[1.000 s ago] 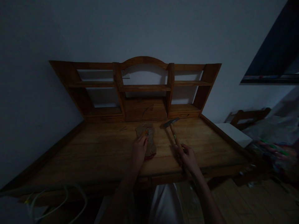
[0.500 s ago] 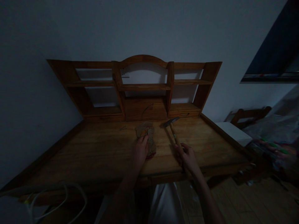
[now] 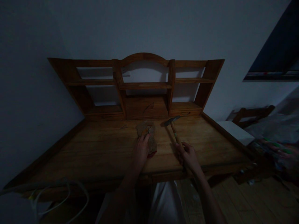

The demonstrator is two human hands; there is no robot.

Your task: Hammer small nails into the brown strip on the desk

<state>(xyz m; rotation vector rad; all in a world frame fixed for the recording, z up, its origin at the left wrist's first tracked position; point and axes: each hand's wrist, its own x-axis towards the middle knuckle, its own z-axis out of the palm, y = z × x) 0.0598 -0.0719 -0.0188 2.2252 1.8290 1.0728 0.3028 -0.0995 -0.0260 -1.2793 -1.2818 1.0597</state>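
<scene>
As the right hand [image 3: 188, 154] clasps a hammer [image 3: 173, 128], the left [image 3: 142, 148], grip unclear, touches rumpled, red-edged brown cloth [image 3: 152, 145].

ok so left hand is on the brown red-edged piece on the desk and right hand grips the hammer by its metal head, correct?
Not quite: the head view shows the right hand gripping the hammer by its wooden handle, not its metal head. The left hand is indeed on the brown red-edged piece.
</scene>
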